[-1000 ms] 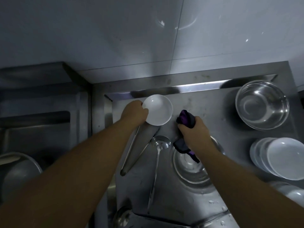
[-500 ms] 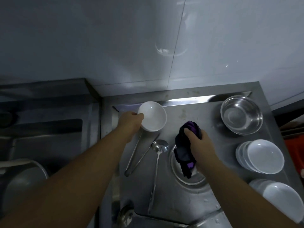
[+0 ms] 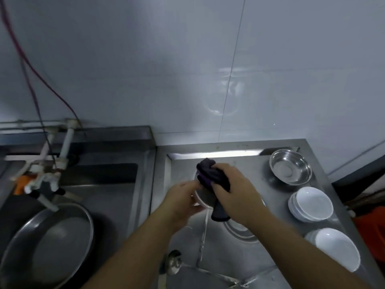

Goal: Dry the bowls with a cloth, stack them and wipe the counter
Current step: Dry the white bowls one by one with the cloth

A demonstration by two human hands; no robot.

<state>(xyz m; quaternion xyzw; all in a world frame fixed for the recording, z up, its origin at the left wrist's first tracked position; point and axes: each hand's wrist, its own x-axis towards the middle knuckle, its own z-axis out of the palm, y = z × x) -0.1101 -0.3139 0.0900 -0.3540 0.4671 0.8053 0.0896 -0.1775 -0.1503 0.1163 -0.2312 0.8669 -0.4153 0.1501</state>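
At the far left a wide metal basin sits in the sink under the tap. Your left hand holds the white bowl by its near rim, fingers curled round the edge, lifted above the steel counter. Your right hand grips the dark purple cloth, bunched and pressed into the bowl so most of the bowl is hidden. Under your hands lie a ladle, its handle running toward the bowl, and a steel dish. To the right, well apart, stand a steel bowl at the back, then a stack of white bowls, then another white stack nearest you
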